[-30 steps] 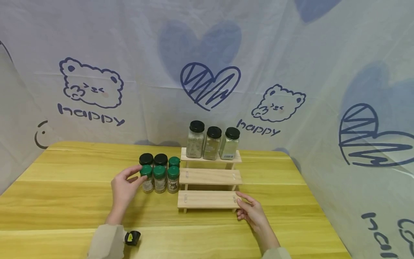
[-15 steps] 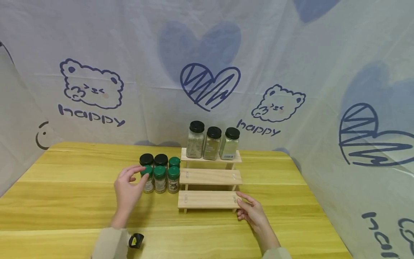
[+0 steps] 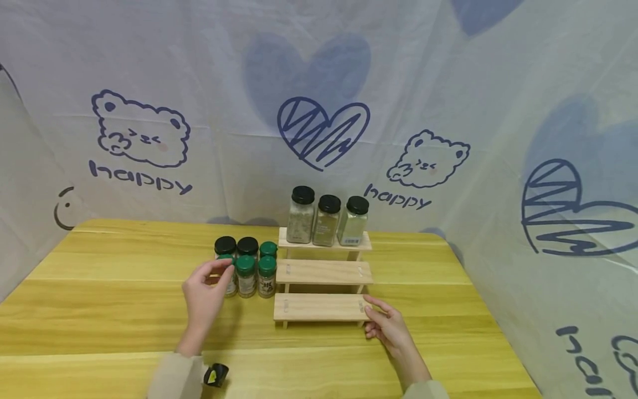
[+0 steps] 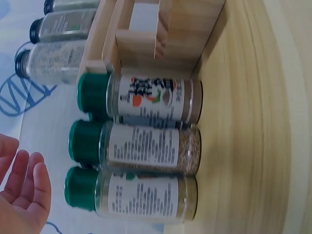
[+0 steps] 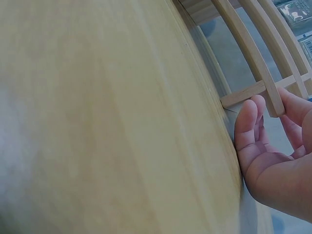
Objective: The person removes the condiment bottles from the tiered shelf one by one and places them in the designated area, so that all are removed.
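Note:
My left hand hovers at the front left spice jar, overlapping its green cap in the head view. In the left wrist view the fingers curve loosely, with a gap between them and the green caps. Two more green-capped jars, the middle jar and the right jar, stand beside it in a row. My right hand grips the right end of the lowest step of a three-step wooden spice rack. The right wrist view shows that board end between thumb and fingers.
On the rack's top step stand three taller black-capped jars. Behind the green-capped row are two black-capped jars and another green-capped jar. A printed cloth hangs behind the wooden table.
My left hand has moved a little right and its fingers now cover more of the front left jar's cap. The right hand, rack and jars have stayed put.

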Action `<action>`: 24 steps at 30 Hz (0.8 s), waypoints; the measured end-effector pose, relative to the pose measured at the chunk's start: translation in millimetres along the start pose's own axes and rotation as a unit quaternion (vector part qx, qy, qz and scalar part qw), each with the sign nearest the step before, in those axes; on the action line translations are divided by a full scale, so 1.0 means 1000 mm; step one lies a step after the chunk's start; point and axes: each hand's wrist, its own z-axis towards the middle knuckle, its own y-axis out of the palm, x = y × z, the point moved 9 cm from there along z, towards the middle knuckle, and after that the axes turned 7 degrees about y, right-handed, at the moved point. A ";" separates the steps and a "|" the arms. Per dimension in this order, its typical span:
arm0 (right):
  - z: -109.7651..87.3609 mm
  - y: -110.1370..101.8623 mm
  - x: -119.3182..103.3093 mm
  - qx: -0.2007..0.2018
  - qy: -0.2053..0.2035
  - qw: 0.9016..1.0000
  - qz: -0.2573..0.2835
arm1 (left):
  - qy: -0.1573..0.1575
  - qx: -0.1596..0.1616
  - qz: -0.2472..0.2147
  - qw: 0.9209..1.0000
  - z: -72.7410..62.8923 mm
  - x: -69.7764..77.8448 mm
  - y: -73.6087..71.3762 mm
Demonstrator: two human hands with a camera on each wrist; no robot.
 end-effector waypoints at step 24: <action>0.000 0.001 0.000 -0.002 -0.004 1.000 -0.002 | 0.004 -0.087 -0.067 0.994 -0.004 0.039 0.044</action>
